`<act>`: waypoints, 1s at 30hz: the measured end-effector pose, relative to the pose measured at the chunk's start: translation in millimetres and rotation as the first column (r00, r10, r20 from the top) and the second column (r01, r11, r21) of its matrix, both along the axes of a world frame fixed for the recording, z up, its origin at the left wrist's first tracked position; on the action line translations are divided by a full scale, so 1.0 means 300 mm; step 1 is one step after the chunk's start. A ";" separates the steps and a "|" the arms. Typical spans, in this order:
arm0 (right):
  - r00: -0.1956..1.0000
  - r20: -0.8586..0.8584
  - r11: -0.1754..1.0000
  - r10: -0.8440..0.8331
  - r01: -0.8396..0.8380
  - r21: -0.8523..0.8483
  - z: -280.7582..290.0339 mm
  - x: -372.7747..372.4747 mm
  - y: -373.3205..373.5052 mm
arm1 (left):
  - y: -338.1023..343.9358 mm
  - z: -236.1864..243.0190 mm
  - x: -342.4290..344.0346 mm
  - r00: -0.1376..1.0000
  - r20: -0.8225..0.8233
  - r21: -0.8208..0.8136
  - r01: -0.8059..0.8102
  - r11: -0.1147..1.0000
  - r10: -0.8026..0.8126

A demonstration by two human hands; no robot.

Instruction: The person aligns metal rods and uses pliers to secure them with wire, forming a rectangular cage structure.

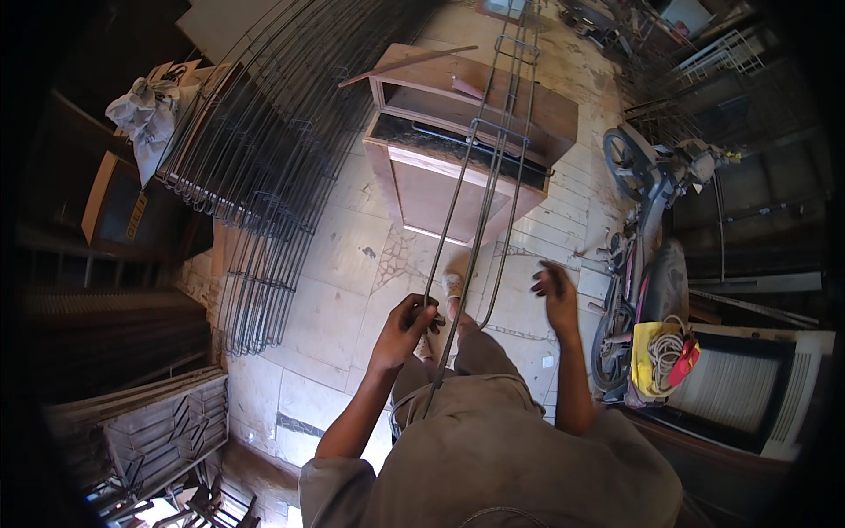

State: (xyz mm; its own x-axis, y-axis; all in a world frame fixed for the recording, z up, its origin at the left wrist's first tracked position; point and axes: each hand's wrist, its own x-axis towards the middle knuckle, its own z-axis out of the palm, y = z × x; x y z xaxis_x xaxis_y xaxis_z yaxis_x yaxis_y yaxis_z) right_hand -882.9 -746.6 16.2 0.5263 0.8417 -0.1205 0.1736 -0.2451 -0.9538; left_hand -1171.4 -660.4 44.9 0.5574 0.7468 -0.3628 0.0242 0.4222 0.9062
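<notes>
A long, narrow cage of dark steel rods [480, 224], tied with rectangular stirrups, runs from the far end of the view to my waist. Its middle lies across a wooden cabinet [431, 189] with a pinkish panel, and the near rod ends reach my shirt and legs. The left rod passes through my left hand [411, 327], whose fingers are curled round it. To the right of the cage, my right hand [554, 289] is raised in the air, fingers apart and holding nothing. A loose wooden strip [409, 64] rests on the cabinet's top edge.
Several similar rod cages [282, 176] are stacked at the left, beside a white sack [145, 123]. A motorcycle [664, 273] stands at the right. Near it, a yellow bag [647, 339] with coiled rope lies on a pale slatted panel [726, 387]. Light tiles [330, 304] cover the floor.
</notes>
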 end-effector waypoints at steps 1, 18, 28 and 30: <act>0.999 -0.048 1.000 0.016 -0.017 -0.022 -0.007 -0.066 -0.042 | -0.007 -0.003 0.005 1.000 0.028 -0.005 -0.012 1.000 0.012; 0.830 -0.555 0.999 0.050 -0.049 0.017 0.063 -0.459 -0.080 | -0.061 -0.096 0.039 0.938 0.339 -0.068 -0.052 0.996 0.072; 0.770 -0.635 0.997 0.066 -0.028 0.070 0.050 -0.485 -0.077 | -0.055 -0.138 0.035 0.931 0.357 -0.051 -0.063 0.997 0.078; 0.752 -0.656 0.997 0.068 -0.023 0.077 0.051 -0.484 -0.077 | -0.060 -0.144 0.036 0.930 0.359 -0.051 -0.066 0.997 0.080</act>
